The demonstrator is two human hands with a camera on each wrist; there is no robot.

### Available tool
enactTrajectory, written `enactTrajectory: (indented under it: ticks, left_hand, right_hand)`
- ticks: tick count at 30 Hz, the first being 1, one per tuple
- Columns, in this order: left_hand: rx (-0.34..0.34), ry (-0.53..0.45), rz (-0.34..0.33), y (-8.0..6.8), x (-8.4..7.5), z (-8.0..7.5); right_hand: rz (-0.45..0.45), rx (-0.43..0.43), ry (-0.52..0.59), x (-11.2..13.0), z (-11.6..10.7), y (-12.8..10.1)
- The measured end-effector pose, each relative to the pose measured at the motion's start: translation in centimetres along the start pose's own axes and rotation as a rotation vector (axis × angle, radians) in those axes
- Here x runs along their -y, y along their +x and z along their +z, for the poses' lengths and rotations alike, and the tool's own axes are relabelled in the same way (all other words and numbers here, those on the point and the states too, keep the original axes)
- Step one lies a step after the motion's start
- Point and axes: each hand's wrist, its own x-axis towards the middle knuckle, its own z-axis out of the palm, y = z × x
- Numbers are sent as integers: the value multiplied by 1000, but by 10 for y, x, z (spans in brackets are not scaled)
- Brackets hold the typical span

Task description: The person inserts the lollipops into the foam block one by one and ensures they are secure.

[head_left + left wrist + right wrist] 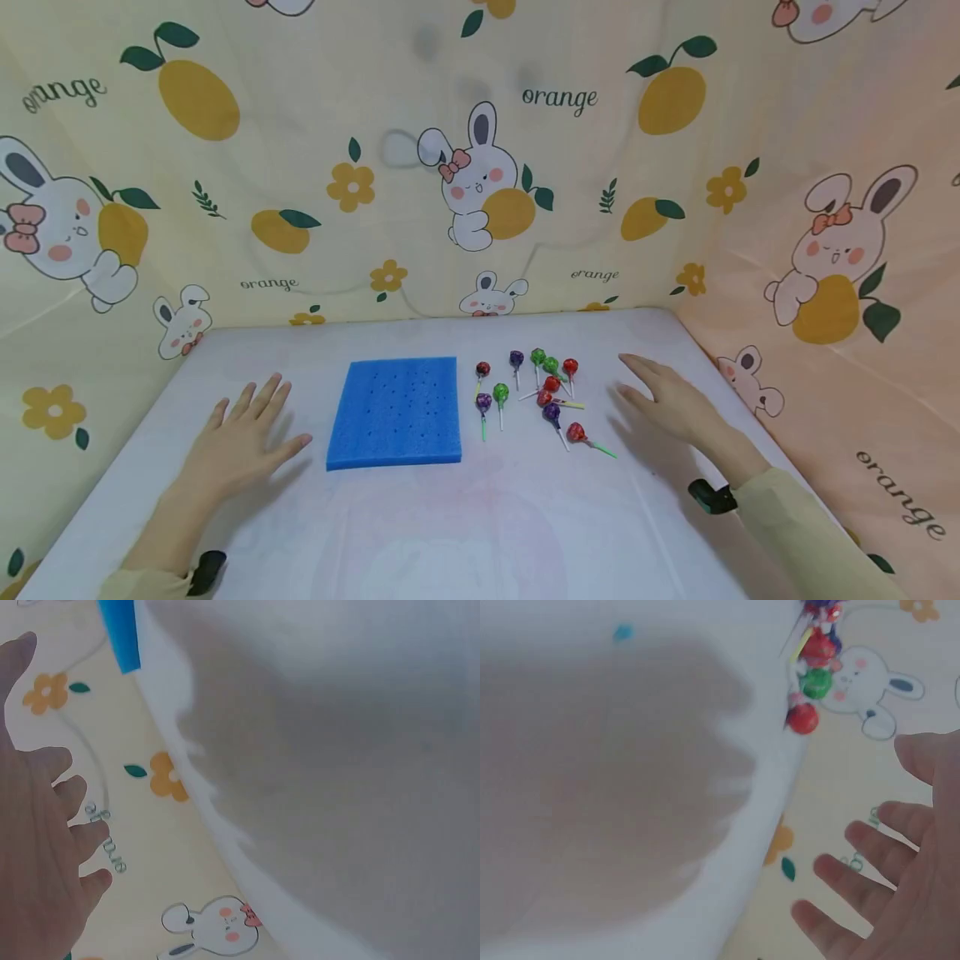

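My left hand (238,446) hovers over the white table left of a blue foam block (396,410), fingers spread and holding nothing. Rows of small holes dot the block's top. To its right lie several wrapped lollipops, among them a green one (501,393), a purple one (551,413) and a red one (576,432) with a green stick. My right hand (671,400) hangs right of the lollipops, apart from them, its fingers extended and nothing in it. In the right wrist view, a red lollipop (802,718) shows beyond the thumb; the left wrist view catches a corner of the foam block (121,634).
A printed cloth (480,275) with rabbits and oranges stands behind the table and along its sides. The white tabletop (465,533) stretches in front of the block. Dark straps (712,497) sit at both wrists.
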Motion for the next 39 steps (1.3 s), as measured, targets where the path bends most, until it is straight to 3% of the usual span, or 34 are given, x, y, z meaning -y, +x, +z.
enactTrajectory:
  ticks: [13, 27, 39]
  left_hand:
    - [-1, 13, 115, 9, -19, 10]
    - [16, 67, 212, 18, -43, 21]
    - [40, 88, 238, 26, -47, 25]
  right_hand:
    - [-107, 84, 185, 25, 5, 6]
    - [-178, 181, 222, 44, 23, 16]
    - [-264, 245, 199, 48, 33, 22]
